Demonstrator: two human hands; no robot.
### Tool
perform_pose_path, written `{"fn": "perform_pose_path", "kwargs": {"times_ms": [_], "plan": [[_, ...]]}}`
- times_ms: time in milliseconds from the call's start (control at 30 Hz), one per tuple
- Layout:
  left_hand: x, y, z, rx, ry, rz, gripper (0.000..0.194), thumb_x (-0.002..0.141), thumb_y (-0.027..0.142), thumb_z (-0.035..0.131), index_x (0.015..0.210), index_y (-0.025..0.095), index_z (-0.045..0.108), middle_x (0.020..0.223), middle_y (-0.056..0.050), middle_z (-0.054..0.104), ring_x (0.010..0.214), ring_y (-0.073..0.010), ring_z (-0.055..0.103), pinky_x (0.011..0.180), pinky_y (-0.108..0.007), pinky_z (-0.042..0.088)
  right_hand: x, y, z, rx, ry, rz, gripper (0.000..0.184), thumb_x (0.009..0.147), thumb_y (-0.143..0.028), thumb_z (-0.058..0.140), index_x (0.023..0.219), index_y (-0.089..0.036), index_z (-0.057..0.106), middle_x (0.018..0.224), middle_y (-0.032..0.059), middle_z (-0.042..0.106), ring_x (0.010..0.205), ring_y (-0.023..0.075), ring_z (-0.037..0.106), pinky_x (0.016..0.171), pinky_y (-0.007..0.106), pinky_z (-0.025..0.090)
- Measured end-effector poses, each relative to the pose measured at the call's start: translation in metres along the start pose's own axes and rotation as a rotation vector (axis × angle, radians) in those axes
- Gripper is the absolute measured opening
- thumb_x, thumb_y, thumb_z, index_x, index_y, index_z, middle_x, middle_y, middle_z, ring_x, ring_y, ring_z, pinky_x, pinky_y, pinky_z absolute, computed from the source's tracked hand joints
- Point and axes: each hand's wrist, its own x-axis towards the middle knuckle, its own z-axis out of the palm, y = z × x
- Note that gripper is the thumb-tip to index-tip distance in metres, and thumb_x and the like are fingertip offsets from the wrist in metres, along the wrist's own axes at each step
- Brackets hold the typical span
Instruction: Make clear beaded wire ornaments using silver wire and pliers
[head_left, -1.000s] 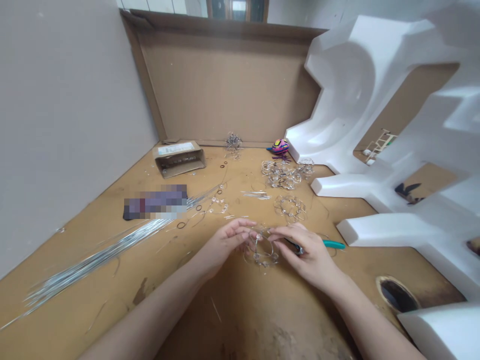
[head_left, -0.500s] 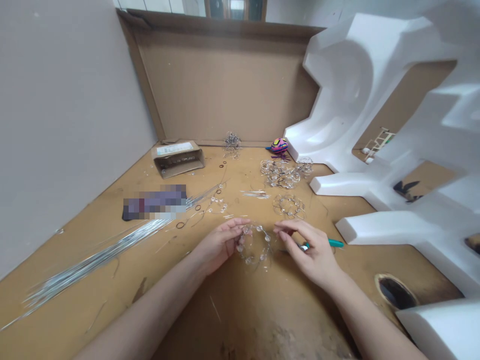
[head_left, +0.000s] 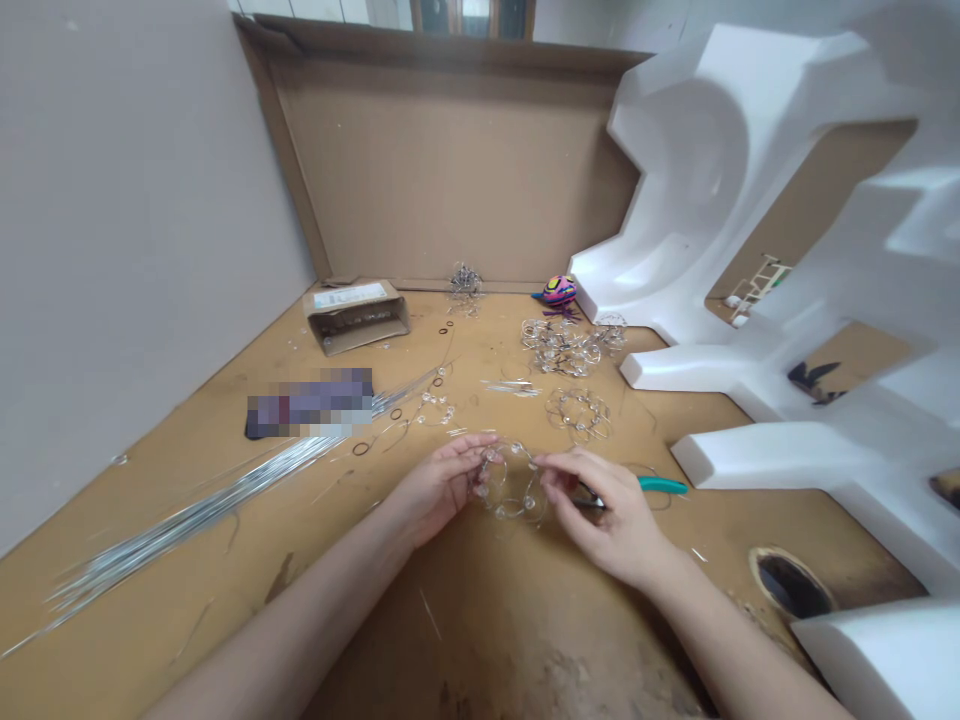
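Note:
A small ring of wire strung with clear beads (head_left: 508, 487) hangs between my two hands just above the brown table (head_left: 225, 560). My left hand (head_left: 442, 482) pinches its left side with fingertips pressed together. My right hand (head_left: 604, 510) pinches the ring's right side, and the same hand keeps teal-handled pliers (head_left: 660, 486) tucked in the palm, the handle poking out to the right.
Finished bead-and-wire rings (head_left: 577, 412) and a heap of them (head_left: 562, 346) lie behind my hands. A bundle of straight wires (head_left: 202, 510) stretches to the left. A small cardboard box (head_left: 356, 316), a colourful toy (head_left: 559, 291), white foam packing (head_left: 757, 300) and a table hole (head_left: 793, 585) surround the spot.
My right hand let go of the ring, then closed back in and pinches its right side again. The left hand kept hold and shifted only slightly.

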Motion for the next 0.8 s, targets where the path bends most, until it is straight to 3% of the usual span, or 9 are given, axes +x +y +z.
{"fn": "perform_pose_path", "kwargs": {"times_ms": [500, 667, 800], "plan": [[0.002, -0.002, -0.003, 0.005, -0.019, 0.013, 0.024, 0.071, 0.014, 0.066, 0.095, 0.013, 0.064, 0.080, -0.005, 0.062, 0.060, -0.0083, 0.052, 0.054, -0.019, 0.039, 0.000, 0.001, -0.002, -0.037, 0.050, 0.000, 0.029, 0.078, -0.008, 0.050, 0.104, -0.021, 0.055, 0.078, 0.0008, 0.059, 0.068, 0.0110, 0.054, 0.065, 0.024, 0.046], [0.000, 0.001, -0.001, 0.106, 0.007, -0.042, 0.025, 0.071, 0.016, 0.066, 0.095, 0.013, 0.063, 0.074, -0.004, 0.062, 0.052, -0.0050, 0.047, 0.049, -0.016, 0.034, 0.002, 0.005, -0.001, -0.047, 0.201, 0.152, 0.022, 0.080, -0.013, 0.049, 0.099, -0.019, 0.058, 0.072, -0.0001, 0.060, 0.060, 0.0102, 0.053, 0.060, 0.023, 0.044], [-0.004, 0.001, 0.000, 0.317, -0.022, -0.142, 0.024, 0.071, 0.020, 0.063, 0.093, 0.013, 0.062, 0.066, -0.002, 0.061, 0.045, -0.0035, 0.041, 0.043, -0.015, 0.025, 0.003, 0.010, -0.001, 0.024, 0.226, 0.313, 0.019, 0.081, -0.018, 0.047, 0.097, -0.018, 0.058, 0.067, -0.0006, 0.058, 0.055, 0.0103, 0.052, 0.055, 0.023, 0.043]]}}
